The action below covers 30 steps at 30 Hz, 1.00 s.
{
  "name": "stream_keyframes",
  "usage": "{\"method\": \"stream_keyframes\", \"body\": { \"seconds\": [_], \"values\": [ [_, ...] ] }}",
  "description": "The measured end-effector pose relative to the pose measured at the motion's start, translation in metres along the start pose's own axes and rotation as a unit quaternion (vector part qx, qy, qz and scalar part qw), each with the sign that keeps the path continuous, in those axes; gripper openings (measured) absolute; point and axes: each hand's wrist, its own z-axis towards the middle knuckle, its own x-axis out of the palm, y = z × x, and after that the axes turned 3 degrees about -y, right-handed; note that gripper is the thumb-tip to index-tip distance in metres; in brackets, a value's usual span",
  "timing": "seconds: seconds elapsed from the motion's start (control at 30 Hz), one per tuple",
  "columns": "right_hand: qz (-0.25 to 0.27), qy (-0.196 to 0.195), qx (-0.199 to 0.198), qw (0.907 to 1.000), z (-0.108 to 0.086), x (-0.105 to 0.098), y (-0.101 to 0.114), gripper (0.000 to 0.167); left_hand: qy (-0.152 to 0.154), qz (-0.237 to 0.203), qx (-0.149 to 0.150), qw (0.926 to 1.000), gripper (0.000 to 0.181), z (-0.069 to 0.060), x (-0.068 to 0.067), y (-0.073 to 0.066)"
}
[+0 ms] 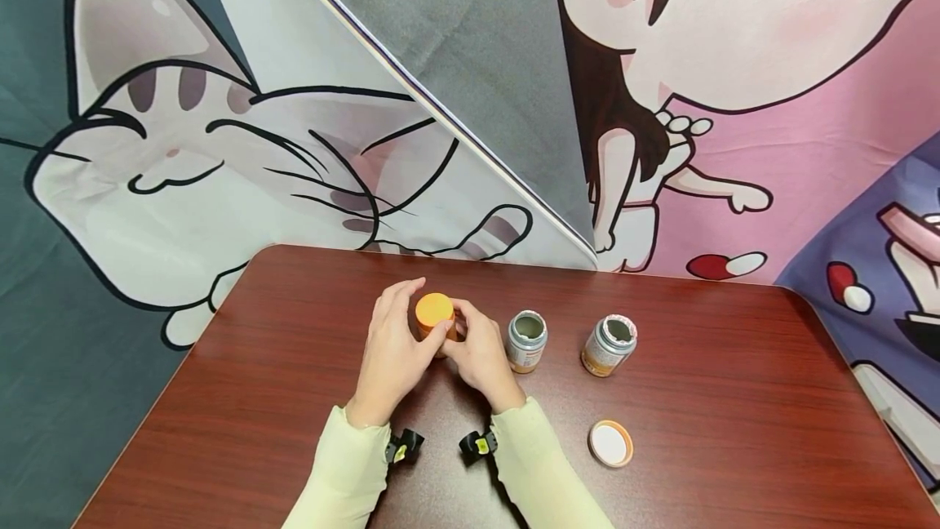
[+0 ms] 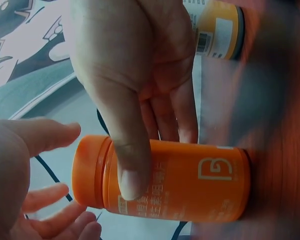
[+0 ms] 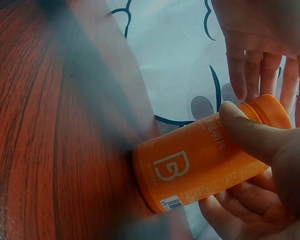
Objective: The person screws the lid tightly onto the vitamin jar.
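Observation:
An orange bottle (image 2: 190, 185) with an orange screw cap (image 1: 434, 310) stands upright on the table between both hands. My right hand (image 1: 481, 348) grips the bottle's body, thumb on the near side and fingers round the far side. Beside the cap is my left hand (image 1: 392, 353), its thumb and fingers spread around it; in the left wrist view a gap shows between the thumb and the cap. Just right of the right hand stands a lidless grey-and-yellow jar (image 1: 527, 341). Both wrists wear small black cameras.
A second lidless jar (image 1: 609, 345) stands farther right. An orange-rimmed lid (image 1: 610, 443) lies with its white inside up near the right forearm. The brown wooden table (image 1: 734, 398) ends at a cartoon-printed cloth (image 1: 470, 64) behind it.

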Motion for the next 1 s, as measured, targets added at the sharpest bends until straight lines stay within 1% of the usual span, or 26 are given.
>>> {"method": "stream_keyframes", "body": {
  "seconds": [0.1,0.23,0.43,0.6,0.8,1.0],
  "values": [
    [0.0,0.0,0.002,1.0,0.001,0.0,0.0,0.05,-0.015,0.001,-0.013,0.9998,0.062,-0.002,0.002,-0.001],
    [-0.001,-0.001,0.002,1.0,0.001,0.0,0.0,0.049,-0.033,0.002,-0.022,0.9992,0.064,-0.003,0.004,-0.003],
    [-0.005,-0.003,0.001,1.0,0.001,0.001,-0.001,0.048,-0.045,0.002,-0.031,0.9985,0.063,-0.005,0.008,-0.004],
    [-0.011,-0.003,-0.001,0.9999,0.001,0.0,-0.001,0.047,-0.048,-0.002,-0.036,0.9982,0.062,-0.006,0.01,-0.005],
    [-0.014,-0.003,-0.008,0.9999,0.0,0.0,0.001,0.046,-0.043,-0.007,-0.042,0.9982,0.059,-0.006,0.012,-0.006],
    [-0.015,-0.007,-0.014,0.9998,0.0,-0.001,0.0,0.045,-0.037,-0.004,-0.04,0.9985,0.058,-0.005,0.012,-0.006]
  ]
}}
